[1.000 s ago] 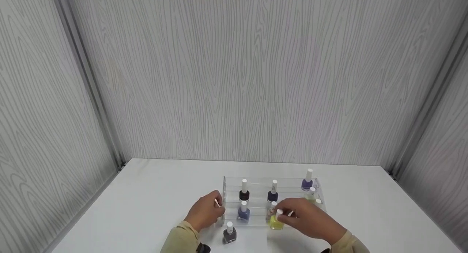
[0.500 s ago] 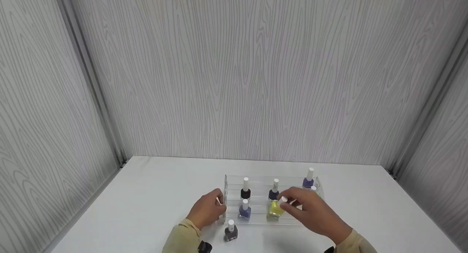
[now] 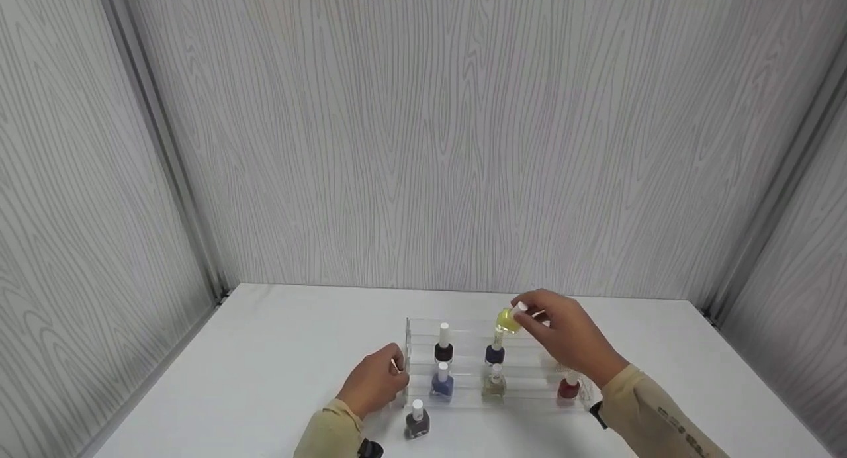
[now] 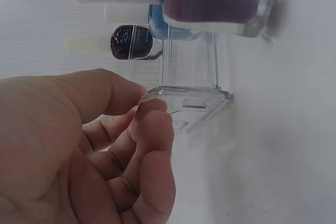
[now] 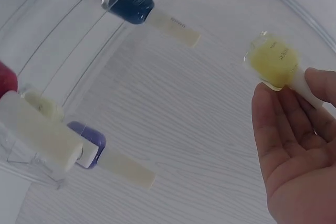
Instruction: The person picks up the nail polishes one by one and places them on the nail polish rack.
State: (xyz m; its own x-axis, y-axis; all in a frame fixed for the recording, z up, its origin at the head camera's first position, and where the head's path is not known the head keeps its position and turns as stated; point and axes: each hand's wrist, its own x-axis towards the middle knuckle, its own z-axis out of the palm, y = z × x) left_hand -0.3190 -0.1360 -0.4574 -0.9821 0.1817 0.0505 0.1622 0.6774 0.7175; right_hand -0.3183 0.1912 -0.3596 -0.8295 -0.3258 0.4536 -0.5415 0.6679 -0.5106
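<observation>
My right hand [image 3: 562, 332] pinches the white cap of a yellow nail polish bottle [image 3: 508, 320], holding it tilted over the back of a clear tiered display rack [image 3: 466, 404]. In the right wrist view, thumb and fingers are on the cap, with the yellow glass [image 5: 274, 61] free of them. At the rack's left end, my left hand [image 3: 374, 382] pinches the edge of the clear side panel [image 4: 181, 95] between thumb and forefinger. Just in front of the rack, a dark greyish-purple nail polish bottle [image 3: 417, 423] stands upright on the table.
On the rack stand a near-black bottle [image 3: 443, 352], a navy one [image 3: 494, 355], a blue one [image 3: 443, 385], a pale one [image 3: 493, 386] and a red one [image 3: 568, 388]. The right wrist view adds a purple bottle [image 5: 86, 140]. Wood-patterned panels [image 3: 423, 147] enclose the white table [image 3: 298, 332].
My right hand has lifted the yellow bottle from the rack's front up and back to its top tier. The pale and red bottles have come into sight. My left hand stays on the panel.
</observation>
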